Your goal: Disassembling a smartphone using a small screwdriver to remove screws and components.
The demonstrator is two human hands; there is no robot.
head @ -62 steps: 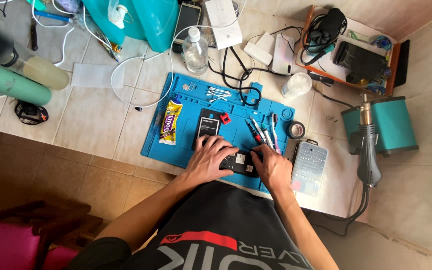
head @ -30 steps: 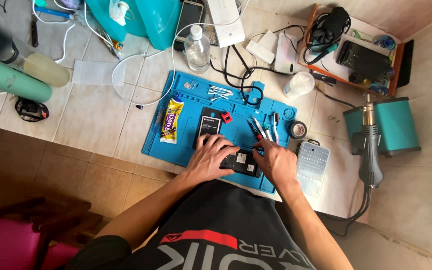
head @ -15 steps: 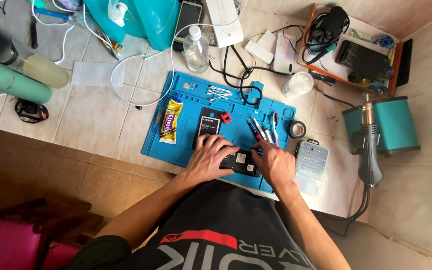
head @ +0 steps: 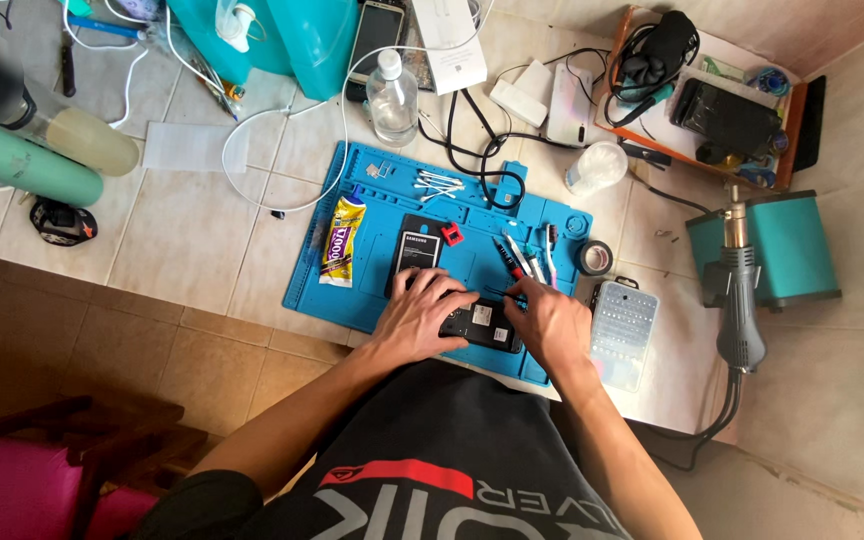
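An opened black phone lies on the near edge of a blue work mat. My left hand presses down on the phone's left end and holds it steady. My right hand grips a thin screwdriver whose tip points left over the phone's upper edge. Beyond my left hand, a black back cover rests on the mat beside a small red piece. A yellow glue tube lies at the mat's left side.
Several screwdrivers and cotton swabs lie on the mat. A clear bit case, a tape roll, a hot-air gun with its teal station, a clear bottle and a cluttered wooden tray surround it.
My right hand has shifted slightly, bringing the screwdriver over the phone's upper edge. My left hand stays pressed on the phone.
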